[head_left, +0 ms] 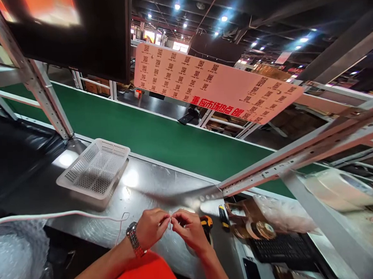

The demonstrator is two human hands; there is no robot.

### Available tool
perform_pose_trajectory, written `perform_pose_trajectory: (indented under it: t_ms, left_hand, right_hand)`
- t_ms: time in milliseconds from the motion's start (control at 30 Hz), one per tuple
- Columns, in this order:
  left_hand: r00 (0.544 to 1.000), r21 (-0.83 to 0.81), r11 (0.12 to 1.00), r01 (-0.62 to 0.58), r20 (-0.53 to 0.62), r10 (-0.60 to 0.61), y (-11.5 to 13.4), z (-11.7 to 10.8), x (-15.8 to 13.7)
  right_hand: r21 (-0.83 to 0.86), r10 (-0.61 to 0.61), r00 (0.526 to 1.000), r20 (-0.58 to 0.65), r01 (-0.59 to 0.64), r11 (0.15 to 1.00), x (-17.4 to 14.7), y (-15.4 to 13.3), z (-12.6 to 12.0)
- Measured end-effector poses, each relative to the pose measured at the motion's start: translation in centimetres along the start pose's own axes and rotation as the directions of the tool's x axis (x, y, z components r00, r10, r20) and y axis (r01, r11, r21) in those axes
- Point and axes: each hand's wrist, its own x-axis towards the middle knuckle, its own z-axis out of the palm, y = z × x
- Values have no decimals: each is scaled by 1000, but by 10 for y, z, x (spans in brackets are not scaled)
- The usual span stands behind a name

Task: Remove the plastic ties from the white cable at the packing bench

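Two bare hands meet low in the head view, just above the near edge of a shiny grey metal worktop point(164, 186). The left hand point(152, 228), with a silver metal wristwatch point(134, 240) on its wrist, has thumb and forefinger pressed together on a small, thin white item point(170, 222). The right hand point(189, 231) pinches the same piece from the other side, so the fingertips of both hands nearly touch. The item is too small to tell what it is.

A thin white cable point(62, 215) runs across the worktop from the left edge towards the left wrist. Beyond it, further left and further back, a white perforated plastic basket point(94, 171) sits on the worktop, near a broad green conveyor belt point(161, 141) that crosses the scene diagonally. Just behind the right hand lies a yellow and black tool point(207, 223), partly hidden by it; a second small yellow and black tool point(223, 218) lies just to its right. Further right are rolls of brown tape point(260, 229) and a black computer keyboard point(282, 247). Above the belt hangs a pale pink board of printed square codes with red lettering point(215, 84). Crumpled clear bubble wrap point(14, 256) fills the lower left corner.
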Motion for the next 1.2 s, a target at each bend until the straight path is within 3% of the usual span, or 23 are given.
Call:
perform_pose_trajectory:
  t_ms: [100,200,333,433,533,633,800,1000,1200]
  left_hand:
    - [996,29,996,82,31,-83,0,2,1]
    - [996,61,995,80,31,-82,0,5,2]
    - [996,29,997,75,-53,-74,-7,6,4]
    - [977,-71,985,157,-134,-165,-15,6,6]
    - [967,-254,946,203,-100,-235,-18,7,4]
    - [987,-360,924,125,-54,-154,-13,9,0]
    - [988,-251,956,-152,-5,155,-6,-2,-7]
    - [985,-69,983,-167,-55,164,0,-4,-40]
    - [963,107,961,-254,-63,262,8,-5,-74]
  right_hand:
    - [-64,-70,997,-12,70,996,-1,-1,2]
    - [-129,-167,986,-18,163,978,1,-4,3]
    - [-199,-239,970,-30,229,953,1,-4,4]
    - [-219,-205,976,-73,185,958,-4,-1,0]
    - [-131,-66,993,-94,53,990,-9,3,-4]
    - [-6,53,999,-11,-53,999,-11,4,-5]
    - [55,48,995,89,-53,997,-12,0,-2]
    - [-28,-40,998,57,42,999,-39,-13,21]
    - [-139,-114,992,-45,107,985,-72,-38,57]
